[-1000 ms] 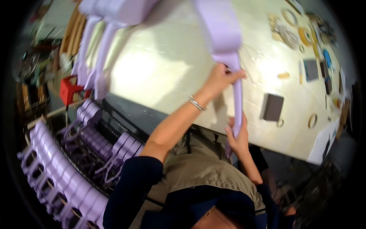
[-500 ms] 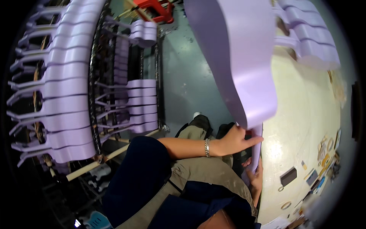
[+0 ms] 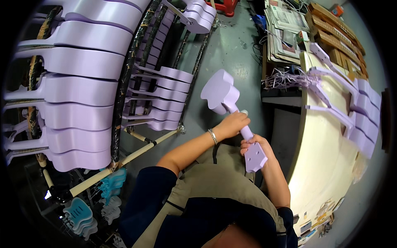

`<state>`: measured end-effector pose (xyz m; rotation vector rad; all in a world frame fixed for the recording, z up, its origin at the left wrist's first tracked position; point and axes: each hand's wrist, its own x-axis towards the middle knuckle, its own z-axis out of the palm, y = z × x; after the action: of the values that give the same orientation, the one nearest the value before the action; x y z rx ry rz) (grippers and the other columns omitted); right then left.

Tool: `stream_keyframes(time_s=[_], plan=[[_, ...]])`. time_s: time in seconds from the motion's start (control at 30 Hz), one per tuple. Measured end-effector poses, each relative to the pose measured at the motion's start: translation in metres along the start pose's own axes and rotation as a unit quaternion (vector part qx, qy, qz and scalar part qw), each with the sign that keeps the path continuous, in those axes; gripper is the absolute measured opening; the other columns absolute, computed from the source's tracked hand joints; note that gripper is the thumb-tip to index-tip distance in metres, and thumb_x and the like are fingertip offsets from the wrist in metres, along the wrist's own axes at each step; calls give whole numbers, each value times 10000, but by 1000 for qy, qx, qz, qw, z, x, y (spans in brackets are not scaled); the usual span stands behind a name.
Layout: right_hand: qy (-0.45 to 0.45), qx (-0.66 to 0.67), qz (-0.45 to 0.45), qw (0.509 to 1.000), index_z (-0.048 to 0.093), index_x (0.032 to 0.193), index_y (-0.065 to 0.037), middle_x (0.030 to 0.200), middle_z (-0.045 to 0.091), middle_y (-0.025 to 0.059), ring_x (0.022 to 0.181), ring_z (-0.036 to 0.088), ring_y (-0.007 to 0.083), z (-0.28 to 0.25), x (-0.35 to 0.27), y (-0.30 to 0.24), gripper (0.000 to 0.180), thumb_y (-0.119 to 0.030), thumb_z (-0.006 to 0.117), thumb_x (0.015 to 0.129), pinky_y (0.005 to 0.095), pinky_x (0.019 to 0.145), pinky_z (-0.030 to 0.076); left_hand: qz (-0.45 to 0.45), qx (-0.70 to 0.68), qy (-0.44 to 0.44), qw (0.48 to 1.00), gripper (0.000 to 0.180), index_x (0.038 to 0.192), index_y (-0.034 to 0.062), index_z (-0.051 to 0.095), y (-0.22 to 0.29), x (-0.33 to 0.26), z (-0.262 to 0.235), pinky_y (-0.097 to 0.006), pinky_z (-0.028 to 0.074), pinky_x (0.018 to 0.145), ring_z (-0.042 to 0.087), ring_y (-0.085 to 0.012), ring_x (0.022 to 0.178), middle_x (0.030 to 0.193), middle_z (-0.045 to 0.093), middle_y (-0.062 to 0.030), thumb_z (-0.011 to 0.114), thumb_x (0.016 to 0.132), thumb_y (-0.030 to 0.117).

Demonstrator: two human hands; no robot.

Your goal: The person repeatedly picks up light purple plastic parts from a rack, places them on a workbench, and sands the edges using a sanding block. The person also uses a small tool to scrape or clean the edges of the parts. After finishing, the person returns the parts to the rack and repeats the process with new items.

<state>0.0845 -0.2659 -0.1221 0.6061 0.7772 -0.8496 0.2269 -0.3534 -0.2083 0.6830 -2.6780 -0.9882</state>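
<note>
Left hand (image 3: 234, 125) fingers closed round the neck of a lilac ukulele (image 3: 220, 93) near its body, right hand (image 3: 264, 149) fingers curled round the neck by the headstock. Ukulele is in front of the person, over grey floor (image 3: 237, 51), body end away. Left: rack (image 3: 96, 180) of lilac ukuleles (image 3: 78, 89); right: cream table (image 3: 316, 161) with more ukuleles (image 3: 359, 118).

Lilac ukulele (image 3: 220, 94) held by the neck (image 3: 247, 133) above the floor (image 3: 248, 51), headstock (image 3: 255, 158) toward the wearer: left hand (image 3: 233, 124) nearer its body, right hand (image 3: 259, 145) by the headstock; at left, racked ukuleles (image 3: 78, 89); at right, further ukuleles (image 3: 364, 113) on a table (image 3: 318, 144); beyond, newspapers (image 3: 285, 20)
</note>
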Motion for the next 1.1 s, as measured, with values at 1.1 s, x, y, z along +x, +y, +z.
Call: stream_keyframes(time_s=[1.1], plan=[[263, -144, -240, 923, 356, 1337, -26, 921, 589, 75, 800, 595, 138, 33, 112, -93, 446, -185, 480, 940, 262, 689, 515, -538, -320, 475, 619, 307, 888, 64, 557, -499, -91, -159, -241, 498, 501, 597, -154, 649, 814, 613, -83, 774, 673, 34]])
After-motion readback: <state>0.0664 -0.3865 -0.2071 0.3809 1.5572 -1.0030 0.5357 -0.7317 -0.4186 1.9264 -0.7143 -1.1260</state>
